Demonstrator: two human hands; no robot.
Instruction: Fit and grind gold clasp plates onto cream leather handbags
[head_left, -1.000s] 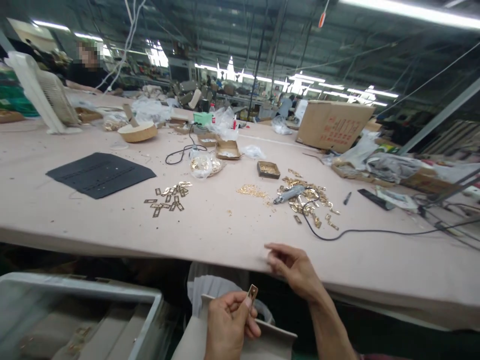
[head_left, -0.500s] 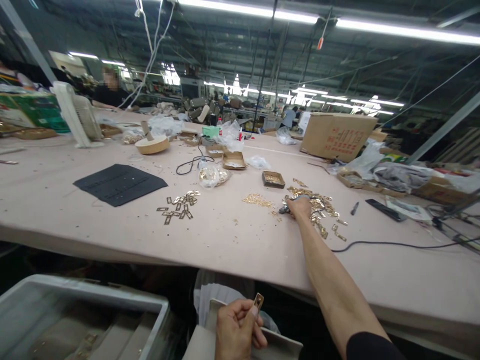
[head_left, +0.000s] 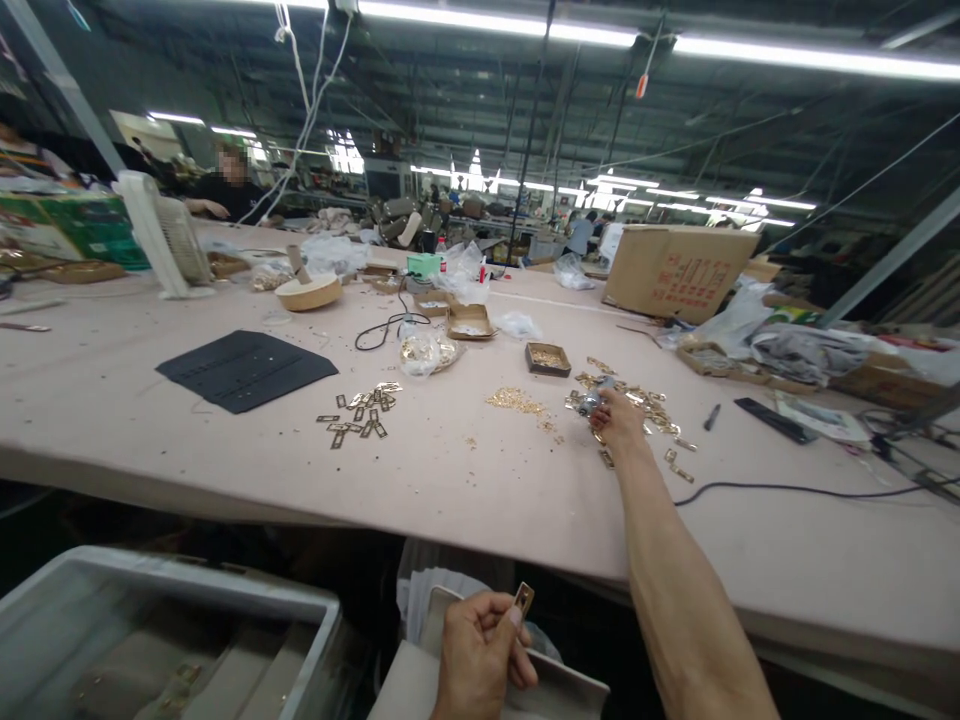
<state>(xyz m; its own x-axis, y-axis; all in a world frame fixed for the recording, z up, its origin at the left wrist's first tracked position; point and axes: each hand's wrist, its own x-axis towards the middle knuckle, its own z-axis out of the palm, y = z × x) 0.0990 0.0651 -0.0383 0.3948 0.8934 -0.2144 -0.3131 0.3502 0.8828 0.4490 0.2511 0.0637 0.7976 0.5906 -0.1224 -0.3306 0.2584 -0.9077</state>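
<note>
My left hand (head_left: 480,655) is closed low at the front, pinching a small gold metal plate (head_left: 524,598) with an opening in it between thumb and fingers. Beneath that hand is a beige panel (head_left: 574,685), partly covered by it. Out on the table, my right hand (head_left: 621,422) is wrapped around a grey corded tool (head_left: 596,396), whose exact kind is partly hidden by the fingers. A pile of gold plates (head_left: 649,402) lies around the tool. Left of it are tiny gold pieces (head_left: 514,400), too small to make out.
More plates (head_left: 367,412) lie beside a black sheet (head_left: 247,370). A small box (head_left: 547,359) holds tiny gold pieces. A black cord (head_left: 795,488) crosses the right side. A grey bin (head_left: 330,610) stands at lower left; a fan (head_left: 161,235) and carton (head_left: 679,272) stand farther back.
My right hand has shifted slightly right and nearer, turning the grey tool so its end points away from me. My left hand keeps the plate, nearly unmoved.
</note>
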